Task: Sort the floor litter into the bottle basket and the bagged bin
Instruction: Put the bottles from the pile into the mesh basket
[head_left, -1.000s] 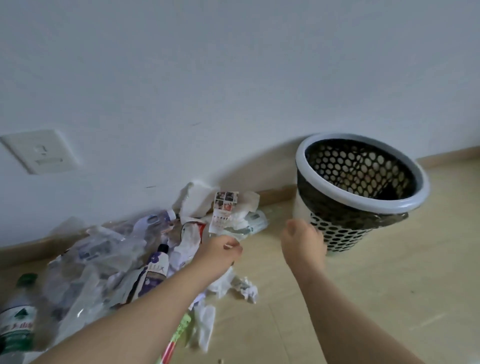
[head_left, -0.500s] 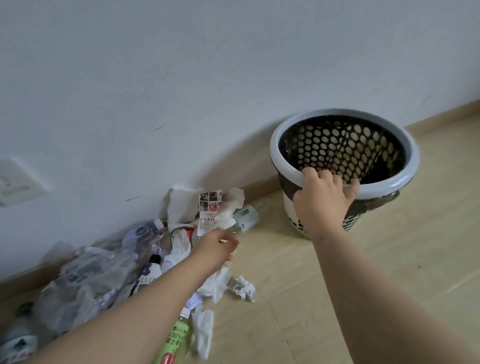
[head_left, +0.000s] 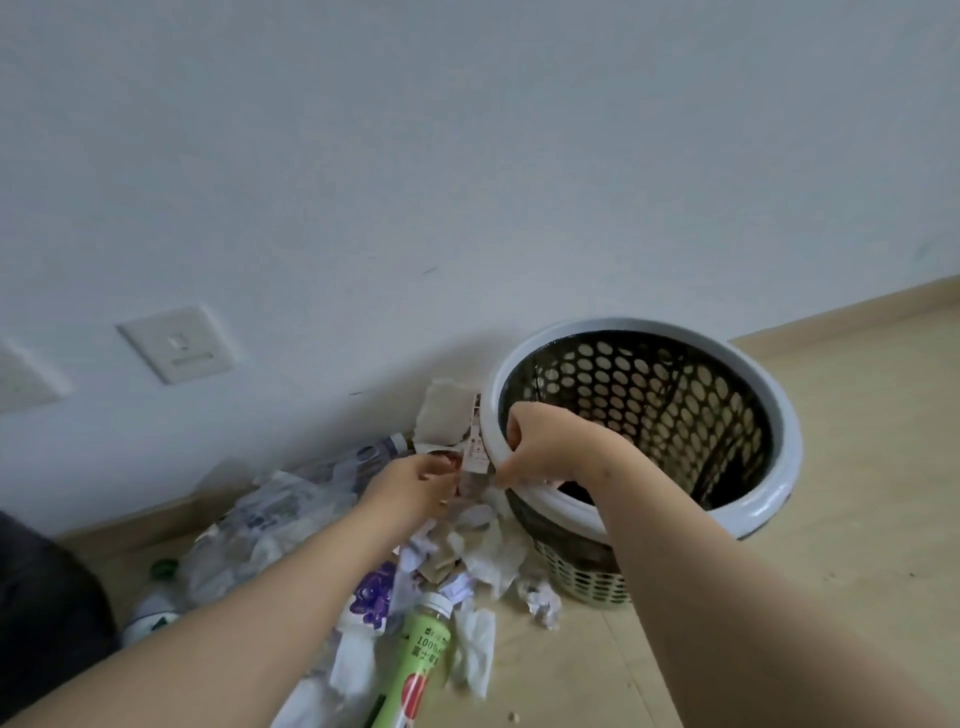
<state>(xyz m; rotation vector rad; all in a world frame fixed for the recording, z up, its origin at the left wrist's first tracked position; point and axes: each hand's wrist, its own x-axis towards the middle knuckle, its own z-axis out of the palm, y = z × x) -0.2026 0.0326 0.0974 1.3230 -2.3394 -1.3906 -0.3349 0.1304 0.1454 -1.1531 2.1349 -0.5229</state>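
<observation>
A perforated white bin (head_left: 758, 499) with a black bag liner stands on the floor by the wall. My right hand (head_left: 545, 447) grips its near-left rim, fingers curled over the edge. Just left of it my left hand (head_left: 415, 486) reaches into the litter pile (head_left: 457, 561), fingers curled on a crumpled wrapper beside a printed paper strip (head_left: 475, 449). A green-labelled bottle (head_left: 421, 660) lies in front, a purple-labelled bottle (head_left: 371, 597) beside my left forearm, and a green-capped clear bottle (head_left: 156, 603) at the far left.
Crumpled tissues (head_left: 540, 605) and clear plastic bags (head_left: 270, 525) spread along the skirting board. A wall socket plate (head_left: 176, 345) is above the pile. Bare wooden floor (head_left: 857, 467) extends right of the bin. A dark shape (head_left: 47, 618) fills the lower left.
My right hand took hold of the bin's rim and dragged the bin left, right up against the litter pile. My left hand stayed at the pile.
</observation>
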